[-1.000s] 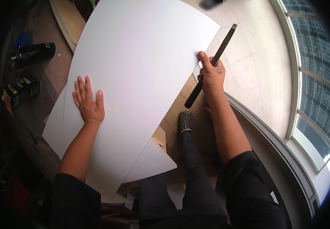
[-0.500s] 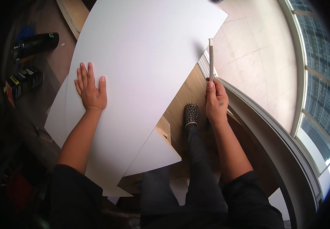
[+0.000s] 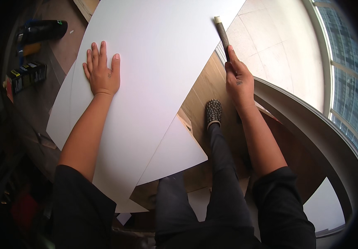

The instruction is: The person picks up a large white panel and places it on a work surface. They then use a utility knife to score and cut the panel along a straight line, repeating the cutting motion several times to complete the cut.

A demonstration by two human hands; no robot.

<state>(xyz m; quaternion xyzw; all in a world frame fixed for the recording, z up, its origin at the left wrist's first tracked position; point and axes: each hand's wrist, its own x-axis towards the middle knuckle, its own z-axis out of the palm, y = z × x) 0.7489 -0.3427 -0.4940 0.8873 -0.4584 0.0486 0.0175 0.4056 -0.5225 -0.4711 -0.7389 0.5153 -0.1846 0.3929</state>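
Observation:
A large smooth white board (image 3: 154, 66) lies in front of me, its right edge running diagonally down toward my legs. Flat on the left part of the board rests my left hand (image 3: 103, 76), open, with the fingers and thumb spread. My right hand (image 3: 240, 81) is closed around the lower end of a slim grey-brown stick (image 3: 223, 35) with a grainy look and a pale cream tip. The forefinger lies along the stick. Its tip is over the board near the right edge; whether it touches I cannot tell. Another white panel (image 3: 174, 151) shows beneath the board.
At the left lie a black cylindrical bottle (image 3: 48, 30) and a dark box with yellow marks (image 3: 29, 77). My patterned shoe (image 3: 214, 112) stands on the wood-look floor (image 3: 206, 89). A curved grey sill (image 3: 299, 108) and windows (image 3: 349, 74) are on the right; a white piece (image 3: 326, 209) leans low there.
Both hands have moved forward in view. The stick has tilted leftward, its tip now over the board, and the right forefinger has extended along it. My left hand stays flat on the board.

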